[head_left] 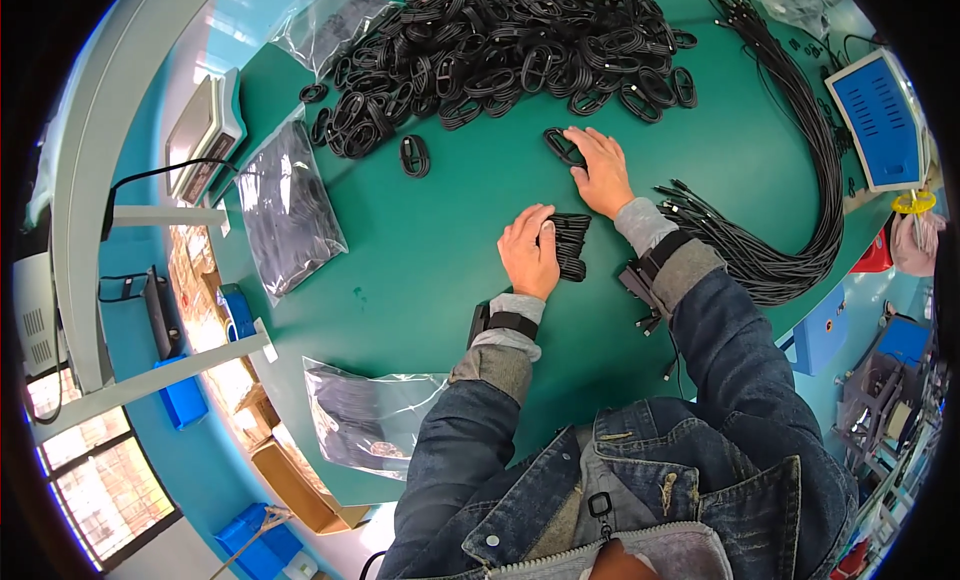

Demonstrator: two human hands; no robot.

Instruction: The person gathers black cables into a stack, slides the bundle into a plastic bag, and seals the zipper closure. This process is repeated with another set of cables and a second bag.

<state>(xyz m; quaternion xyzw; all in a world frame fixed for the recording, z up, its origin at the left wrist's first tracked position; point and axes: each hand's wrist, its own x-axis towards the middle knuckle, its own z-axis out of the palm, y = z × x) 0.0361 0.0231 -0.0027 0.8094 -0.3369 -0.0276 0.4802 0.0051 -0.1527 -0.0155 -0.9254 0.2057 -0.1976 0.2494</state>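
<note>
My left hand (530, 252) rests against the left side of a short row of black coiled cables (571, 246), its fingers curled at the row's edge and its thumb along it. The coils stand packed side by side on the green tabletop. Farther off and to the right, my right hand (602, 170) has its fingers and thumb at a single black coiled cable (556, 145), closed on its right end. A lone coil (413, 156) lies to the left, apart from the big heap of coiled cables (500, 50) at the far side.
Clear bags of dark contents lie at the left (290, 210) and near left (370, 420). A long bundle of uncoiled cables (820, 180) curves along the right. A blue-fronted box (878, 120) stands at the right edge, a scale (205, 135) at the far left.
</note>
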